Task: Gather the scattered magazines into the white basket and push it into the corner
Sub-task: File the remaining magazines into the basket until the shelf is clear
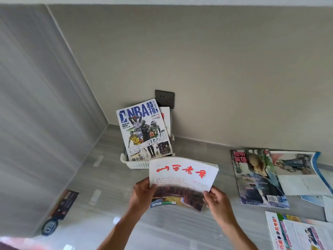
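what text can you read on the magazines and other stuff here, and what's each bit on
"NBA" and "MVP VS DPOY": basketball magazine standing in the white basket.
Four red brush characters: white magazine held by the left hand and right hand; its small print is blurred.
"Never Say Never", faint, and a "3": portrait magazine on the floor.
Other floor magazines and the dark leaflet: too blurred to read.
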`<action>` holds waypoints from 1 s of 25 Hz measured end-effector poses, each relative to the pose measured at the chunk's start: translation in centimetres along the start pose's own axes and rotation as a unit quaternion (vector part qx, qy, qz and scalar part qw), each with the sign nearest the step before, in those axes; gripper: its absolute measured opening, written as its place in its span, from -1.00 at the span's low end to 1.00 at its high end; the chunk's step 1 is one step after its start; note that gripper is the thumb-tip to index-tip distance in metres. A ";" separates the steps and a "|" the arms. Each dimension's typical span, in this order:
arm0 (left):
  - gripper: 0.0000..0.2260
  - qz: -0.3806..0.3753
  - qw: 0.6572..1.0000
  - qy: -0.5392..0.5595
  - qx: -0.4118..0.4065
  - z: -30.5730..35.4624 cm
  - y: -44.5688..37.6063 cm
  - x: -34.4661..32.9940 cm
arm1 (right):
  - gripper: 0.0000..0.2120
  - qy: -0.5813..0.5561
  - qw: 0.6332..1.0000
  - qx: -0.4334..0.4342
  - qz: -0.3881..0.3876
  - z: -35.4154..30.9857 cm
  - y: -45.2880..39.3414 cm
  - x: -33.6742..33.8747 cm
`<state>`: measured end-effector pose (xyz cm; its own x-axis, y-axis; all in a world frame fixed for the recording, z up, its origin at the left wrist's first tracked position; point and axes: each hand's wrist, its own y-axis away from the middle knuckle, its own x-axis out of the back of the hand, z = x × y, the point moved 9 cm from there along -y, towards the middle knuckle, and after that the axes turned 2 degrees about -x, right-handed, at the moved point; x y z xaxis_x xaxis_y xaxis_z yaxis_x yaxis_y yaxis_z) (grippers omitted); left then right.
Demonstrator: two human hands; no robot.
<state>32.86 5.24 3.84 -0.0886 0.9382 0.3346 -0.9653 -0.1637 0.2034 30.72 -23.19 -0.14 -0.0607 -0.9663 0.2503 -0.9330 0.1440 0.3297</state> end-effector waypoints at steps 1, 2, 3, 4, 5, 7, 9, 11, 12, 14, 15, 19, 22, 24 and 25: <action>-0.83 0.000 1.000 -0.021 0.009 -1.0 0.0 0.4 | -0.90 0.013 1.000 -0.008 0.006 0.7 -0.2 -0.7; -0.82 0.001 1.000 -0.022 0.016 -1.5 -0.1 0.8 | -0.90 0.019 1.000 -0.007 0.012 0.8 -0.5 -1.1; -0.81 0.003 1.000 -0.010 0.016 -1.5 -0.4 1.4 | -0.89 0.019 1.000 0.007 0.018 0.0 -0.9 -1.5; -0.79 0.008 1.000 0.012 0.009 -1.0 -1.1 2.3 | -0.86 0.017 0.999 0.031 0.021 -1.8 -1.4 -1.9; -0.75 0.019 0.999 0.043 -0.001 0.2 -2.1 3.5 | -0.84 0.014 0.998 0.063 0.025 -4.3 -2.2 -2.3; -0.65 0.047 0.991 0.115 -0.038 3.2 -5.3 6.6 | -0.83 0.003 0.991 0.125 0.037 -10.5 -4.5 -3.5; -0.63 0.064 0.985 0.149 -0.062 6.1 -9.0 9.5 | -0.85 0.016 0.987 0.150 0.052 -16.0 -7.2 -5.3; -0.68 0.075 0.989 0.118 -0.053 7.5 -12.9 11.7 | -0.87 0.044 0.985 0.155 0.062 -19.7 -10.3 -7.6; -0.72 0.080 0.991 0.101 -0.047 7.6 -14.7 12.4 | -0.87 0.050 0.986 0.148 0.064 -20.6 -11.9 -8.9; -0.80 0.111 0.992 0.041 -0.031 6.6 -17.0 13.4 | -0.85 0.062 0.990 0.116 0.061 -20.7 -14.3 -11.4; -0.77 0.136 0.990 -0.030 -0.019 5.9 -17.5 13.8 | -0.76 0.086 0.990 0.092 0.064 -19.7 -14.9 -12.4; -0.64 0.005 0.953 -0.289 -0.091 1.1 -14.8 8.6 | -0.62 0.327 0.939 0.109 -0.002 -12.8 -12.2 -16.4; -0.48 -0.136 0.867 -0.464 -0.124 -3.1 -12.5 4.3 | -0.45 0.521 0.835 0.169 -0.060 -8.6 -9.9 -18.6; -0.46 -0.119 0.855 -0.486 -0.136 -3.4 -12.2 4.3 | -0.39 0.531 0.826 0.182 -0.049 -8.0 -9.2 -18.7; -0.48 -0.109 0.861 -0.476 -0.140 -3.0 -12.0 4.6 | -0.41 0.532 0.825 0.183 -0.046 -8.1 -8.8 -18.8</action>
<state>43.28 12.41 0.12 0.2145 0.2403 0.9467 -0.9669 0.1891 0.1711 42.99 -4.61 -0.36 0.1809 -0.2070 0.9615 -0.9726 -0.1826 0.1437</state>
